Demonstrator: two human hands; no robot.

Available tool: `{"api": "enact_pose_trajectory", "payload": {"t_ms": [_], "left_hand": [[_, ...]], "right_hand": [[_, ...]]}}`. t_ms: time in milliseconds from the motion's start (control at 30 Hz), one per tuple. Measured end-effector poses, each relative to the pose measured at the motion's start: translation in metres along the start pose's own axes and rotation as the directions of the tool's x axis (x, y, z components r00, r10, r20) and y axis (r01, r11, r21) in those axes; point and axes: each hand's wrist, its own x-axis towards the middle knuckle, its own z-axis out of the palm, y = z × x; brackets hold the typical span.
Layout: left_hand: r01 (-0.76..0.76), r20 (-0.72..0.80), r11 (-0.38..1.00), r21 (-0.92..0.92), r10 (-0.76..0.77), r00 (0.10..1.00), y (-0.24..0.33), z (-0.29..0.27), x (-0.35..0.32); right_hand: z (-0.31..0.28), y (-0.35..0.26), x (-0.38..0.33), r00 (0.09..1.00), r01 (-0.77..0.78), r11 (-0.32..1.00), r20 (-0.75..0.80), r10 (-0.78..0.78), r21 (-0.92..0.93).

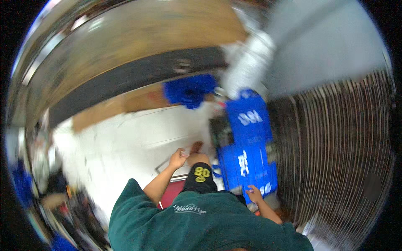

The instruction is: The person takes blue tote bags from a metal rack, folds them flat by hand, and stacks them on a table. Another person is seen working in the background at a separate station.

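Observation:
My left hand [179,159] is raised over the floor, just left of my bare lower leg [197,158]. Its fingers are curled in; a pale spot shows at the fingertips, too blurred to name. On the other side, my right hand [254,194] hangs beside the blue bags [245,167] with white lettering. The fingers of that hand are loosely apart and nothing shows in them. Whether it touches a bag cannot be made out. A red seat [172,192] with a metal frame shows below my left forearm.
Ahead stands a long brown table [167,29] with a dark front edge; blue cloth or plastic [190,90] lies beneath. A white wrapped roll [250,60] leans near the bags. A tall stack of thin dark sheets [335,146] rises right. Clutter [75,209] lies left of the pale floor [121,144].

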Motion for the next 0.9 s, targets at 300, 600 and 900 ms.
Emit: {"api": "enact_pose_trajectory", "payload": {"t_ms": [300, 600, 900], "left_hand": [[0.439, -0.681, 0.841, -0.317, -0.524, 0.512, -0.065, -0.183, -0.303], [0.319, -0.524, 0.813, -0.488, -0.565, 0.638, -0.090, -0.177, -0.324], [0.030, -0.584, 0.594, -0.804, -0.797, 0.152, -0.166, -0.233, -0.344]], "right_hand": [[-0.067, -0.232, 0.156, 0.855, 0.445, 0.885, 0.358, -0.375, -0.137], [0.065, -0.540, 0.209, 0.453, 0.891, 0.288, 0.740, -0.497, -0.351], [0.169, -0.850, 0.077, 0.547, 0.833, 0.132, 0.762, -0.347, -0.538]]}}
